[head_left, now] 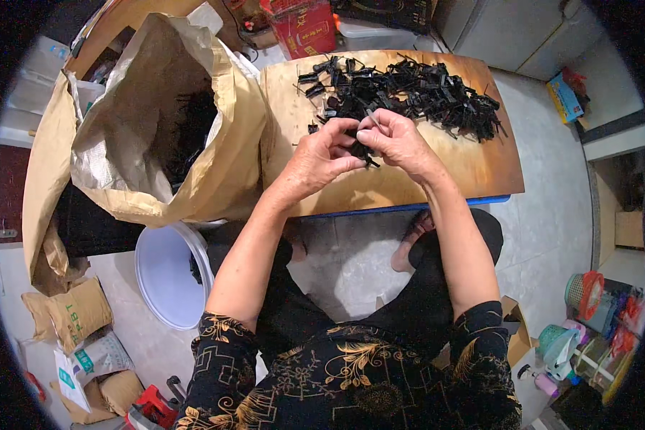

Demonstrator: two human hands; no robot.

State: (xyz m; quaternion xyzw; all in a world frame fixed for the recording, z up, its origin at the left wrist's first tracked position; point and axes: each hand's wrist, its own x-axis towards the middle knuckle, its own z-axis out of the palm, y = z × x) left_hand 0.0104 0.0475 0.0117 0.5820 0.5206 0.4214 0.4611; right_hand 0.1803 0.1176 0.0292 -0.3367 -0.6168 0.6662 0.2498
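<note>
- Intently, I bend both hands over the near edge of a tan, wood-topped table (287, 107), fingertips nearly meeting above its surface.
- My left hand (322, 158) is curled, thumb and fingers narrow beside a small, dark, angular piece of black plastic (366, 155); how firmly it grips, I cannot tell, as the fingers hide the contact.
- My right hand (398, 143) pinches a thin, pale grey sliver (373, 118) between thumb and forefinger, just above that black piece; whether the sliver is a tool or a part is too small to tell.
- Behind my fingers, a loose, tangled heap of small black pieces with thin prongs (444, 100) spreads along the table's far side and toward its right end.
- To my left, a large brown paper sack with a silvery woven lining (244, 136) gapes wide, more black pieces (197, 122) inside; below it on the floor stands a round white plastic bucket (142, 269), dark bits showing by its right wall.
- By my reading, the step in hand is close fingertip work on a single piece taken apart from the heap.
- The next move, I judge, calls for a steady left hand and a light, exact right pinch, the piece well clear of its neighbours.
</note>
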